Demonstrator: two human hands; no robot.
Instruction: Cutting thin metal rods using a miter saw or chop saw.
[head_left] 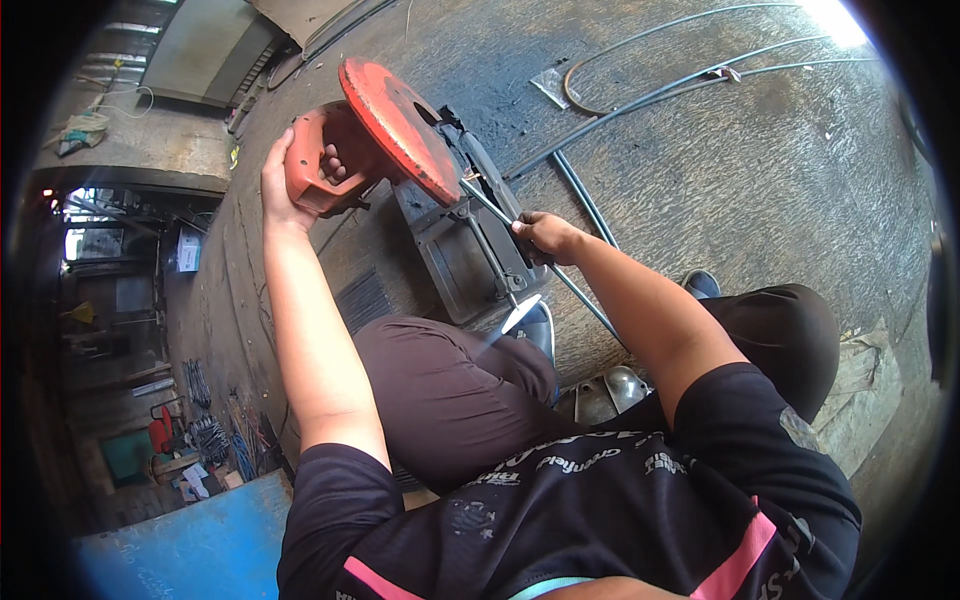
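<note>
A cut-off saw with a worn red disc guard (405,130) stands on the floor in front of me, on a dark metal base (445,265). My left hand (285,185) is closed round its red loop handle (308,160), fingertips showing through the opening. My right hand (548,238) grips a thin metal rod (588,300), which runs from beside my leg up into the saw. A small orange glow shows where the rod's far end meets the saw by the guard's edge; the blade is mostly hidden. Below, the vise screw (487,245) ends in a pale crank handle (522,315).
Long metal rods (655,100) lie across the floor at the upper right, one curving round. Dark dust (490,85) spreads beyond the saw. A shiny rounded metal part (625,386) is between my legs. Coiled wire (208,438) and a blue panel (200,545) are at the lower left.
</note>
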